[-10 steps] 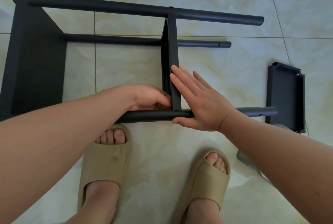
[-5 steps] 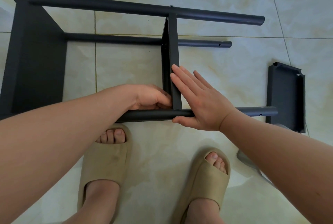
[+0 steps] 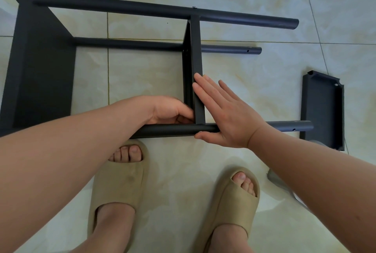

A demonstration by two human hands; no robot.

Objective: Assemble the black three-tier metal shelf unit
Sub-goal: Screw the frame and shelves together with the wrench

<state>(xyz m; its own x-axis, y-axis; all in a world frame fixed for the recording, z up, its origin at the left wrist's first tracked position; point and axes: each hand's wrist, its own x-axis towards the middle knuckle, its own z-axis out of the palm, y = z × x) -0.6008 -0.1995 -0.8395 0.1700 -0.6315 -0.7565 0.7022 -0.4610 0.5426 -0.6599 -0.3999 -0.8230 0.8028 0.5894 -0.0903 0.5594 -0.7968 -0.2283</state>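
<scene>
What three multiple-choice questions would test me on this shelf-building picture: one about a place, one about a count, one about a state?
1. Where is the loose shelf?
A. Between the slippers
B. On the floor, by the free end of the near pole
C. Stacked on the frame's left end

2. How many shelves are already mounted on the poles?
A. One
B. Two
C. Three

3. How is the right hand?
A. Clenched around a screwdriver
B. Resting on a slipper
C. Flat, fingers straight against the middle shelf

Answers:
1 B, it lies apart on the tiles at the right.
2 B, only the end shelf and the middle shelf sit on the poles.
3 C, its straight fingers lie along that shelf's edge.
</scene>
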